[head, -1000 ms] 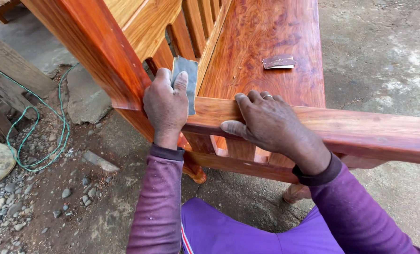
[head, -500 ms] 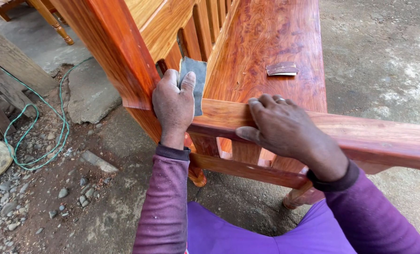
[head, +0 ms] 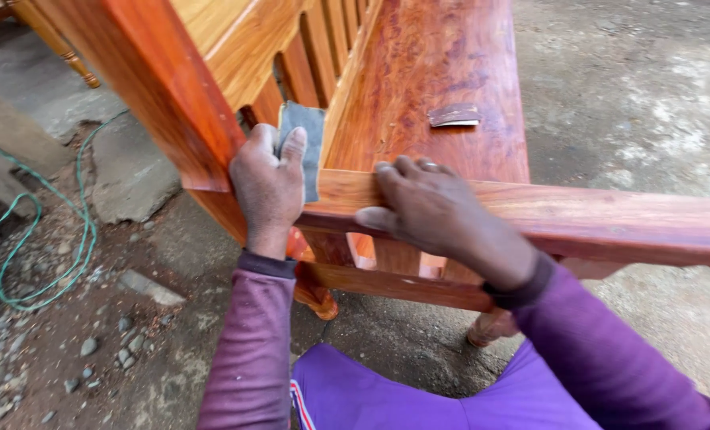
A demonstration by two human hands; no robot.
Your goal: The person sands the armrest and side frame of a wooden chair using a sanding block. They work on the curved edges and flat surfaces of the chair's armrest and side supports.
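My left hand (head: 269, 185) is closed on a grey sheet of sandpaper (head: 303, 142), fingers curled over it and pressing it flat against the inner corner where the bench's thick back post (head: 160, 87) meets the armrest rail (head: 578, 219). The sandpaper stands nearly upright, its upper half showing above my fingers, just in front of the row of vertical back slats (head: 323, 48). My right hand (head: 431, 209) lies palm down on top of the armrest rail, fingers spread and bent over its far edge; it holds nothing but the wood itself, more a resting brace than a clamp. The two hands are near each other, with a short bare stretch of rail between them. Beyond the rail the polished reddish seat board (head: 434, 80) runs away from me, and on it, well apart from my hands, lies a second small piece of sandpaper (head: 454, 115), slightly curled. Below the rail I see a turned bench leg (head: 317, 296) standing on the concrete floor (head: 633, 87). To my left, a green cord (head: 48, 219) loops across gravelly dirt.
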